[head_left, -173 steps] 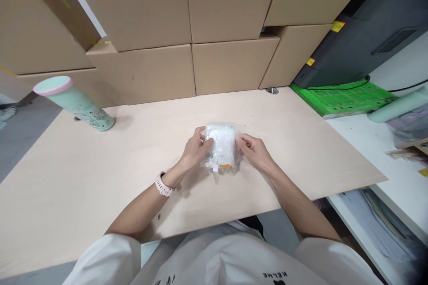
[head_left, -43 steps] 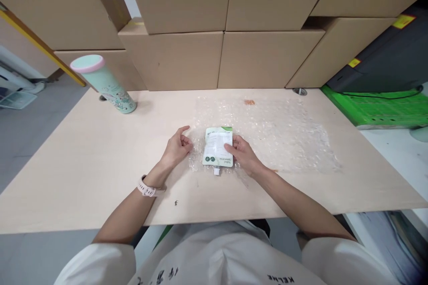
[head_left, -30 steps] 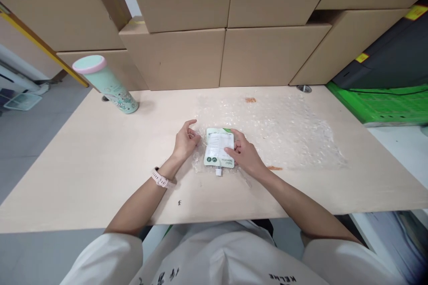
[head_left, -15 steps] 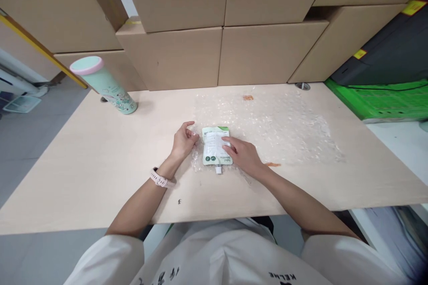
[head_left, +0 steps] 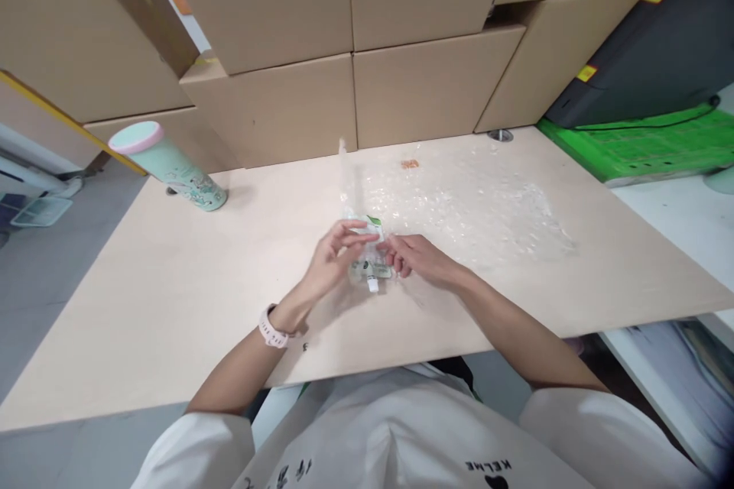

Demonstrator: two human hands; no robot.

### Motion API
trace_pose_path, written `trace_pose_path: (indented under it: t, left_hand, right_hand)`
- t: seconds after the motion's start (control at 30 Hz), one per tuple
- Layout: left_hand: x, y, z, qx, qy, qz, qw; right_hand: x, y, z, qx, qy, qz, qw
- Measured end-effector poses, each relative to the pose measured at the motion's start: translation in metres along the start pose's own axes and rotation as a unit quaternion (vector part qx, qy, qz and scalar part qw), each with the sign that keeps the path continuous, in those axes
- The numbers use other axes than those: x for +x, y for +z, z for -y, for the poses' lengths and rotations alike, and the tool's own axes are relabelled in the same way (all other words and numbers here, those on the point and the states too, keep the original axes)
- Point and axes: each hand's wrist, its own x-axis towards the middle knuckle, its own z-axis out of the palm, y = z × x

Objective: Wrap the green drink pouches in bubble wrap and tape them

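Observation:
A white and green spouted pouch [head_left: 381, 272] lies on bubble wrap [head_left: 470, 202], its white cap [head_left: 372, 286] facing me. The wrap's left edge is folded over the pouch and partly veils its printed face. Reaching across from the left, my left hand [head_left: 336, 256] has its fingers extended over the pouch, with the fingertips on the folded wrap. My right hand [head_left: 417, 256] is at the pouch's right side, fingers curled and thumb pinched against them on the clear wrap. The fingers hide the middle of the pouch.
A mint-green tumbler [head_left: 177, 168] with a pink-rimmed lid stands at the left of the table [head_left: 189, 298]. Stacked cardboard boxes [head_left: 292, 107] line the back edge. At the right are a green plastic crate [head_left: 642, 145] and a dark case [head_left: 619, 53].
My left hand has moved right, bringing the wrap's edge over the pouch. My right hand has left the pouch's face and curled at its side. The view has tilted slightly.

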Motion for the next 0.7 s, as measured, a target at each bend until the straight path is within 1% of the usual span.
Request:
trace_pose_path:
  t: [0.03, 0.07, 0.1, 0.13, 0.17, 0.23, 0.3, 0.33, 0.37, 0.4, 0.43, 0.47, 0.5, 0.53, 0.6, 0.63, 0.67, 0.7]
  left_hand:
    - [-0.002, 0.011, 0.006, 0.017, 0.017, 0.036, 0.999]
    - [-0.003, 0.022, 0.012, 0.026, 0.029, 0.07, 0.997]
    - [-0.004, 0.034, 0.017, 0.027, 0.038, 0.092, 0.995]
    - [-0.005, 0.044, 0.02, 0.039, 0.043, 0.091, 0.994]
    - [-0.006, 0.052, 0.021, 0.059, 0.048, 0.078, 0.994]
    - [-0.008, 0.058, 0.014, 0.122, 0.064, 0.039, 0.99]
    - [-0.011, 0.05, 0.001, 0.184, 0.094, -0.008, 0.978]
    - [-0.012, 0.041, -0.005, 0.203, 0.108, -0.051, 0.972]
    - [-0.013, 0.029, -0.009, 0.209, 0.12, -0.117, 0.963]
    - [-0.015, 0.016, -0.012, 0.205, 0.114, -0.177, 0.956]
    - [-0.016, 0.002, -0.012, 0.198, 0.099, -0.23, 0.948]
    - [-0.016, -0.012, -0.011, 0.184, 0.066, -0.273, 0.942]
    - [-0.017, -0.024, -0.009, 0.155, 0.012, -0.305, 0.94]
    - [-0.017, -0.034, -0.007, 0.104, -0.059, -0.317, 0.941]
    - [-0.017, -0.047, -0.004, -0.023, -0.183, -0.301, 0.935]
    - [-0.016, -0.048, -0.004, -0.089, -0.223, -0.284, 0.928]
    - [-0.015, -0.046, -0.005, -0.145, -0.241, -0.268, 0.922]
    - [-0.014, -0.041, -0.007, -0.185, -0.237, -0.255, 0.919]
  right_hand:
    - [0.0, -0.004, 0.0, 0.05, 0.017, 0.026, 0.998]
    - [0.0, -0.008, 0.0, 0.081, 0.024, 0.046, 0.995]
    - [0.0, -0.011, 0.0, 0.093, 0.026, 0.06, 0.994]
    - [-0.001, -0.012, 0.0, 0.093, 0.026, 0.064, 0.993]
    - [-0.001, -0.013, 0.0, 0.091, 0.025, 0.061, 0.994]
    - [-0.001, -0.012, 0.001, 0.085, 0.026, 0.052, 0.995]
    - [-0.002, -0.011, 0.0, 0.073, 0.026, 0.053, 0.996]
    - [-0.002, -0.01, -0.001, 0.062, 0.021, 0.056, 0.996]
    - [-0.003, -0.009, -0.001, 0.049, 0.013, 0.059, 0.997]
    - [-0.004, -0.008, -0.002, 0.033, 0.002, 0.059, 0.998]
    - [-0.005, -0.007, -0.003, 0.015, -0.011, 0.055, 0.998]
    - [-0.005, -0.006, -0.003, -0.008, -0.027, 0.049, 0.998]
    - [-0.006, -0.005, -0.004, -0.036, -0.043, 0.039, 0.998]
    - [-0.007, -0.003, -0.004, -0.069, -0.059, 0.026, 0.996]
    - [-0.008, 0.001, -0.004, -0.136, -0.086, -0.001, 0.987]
    - [-0.008, 0.002, -0.003, -0.164, -0.095, -0.01, 0.982]
    - [-0.008, 0.004, -0.002, -0.184, -0.1, -0.015, 0.978]
    - [-0.008, 0.005, -0.001, -0.195, -0.105, -0.018, 0.975]
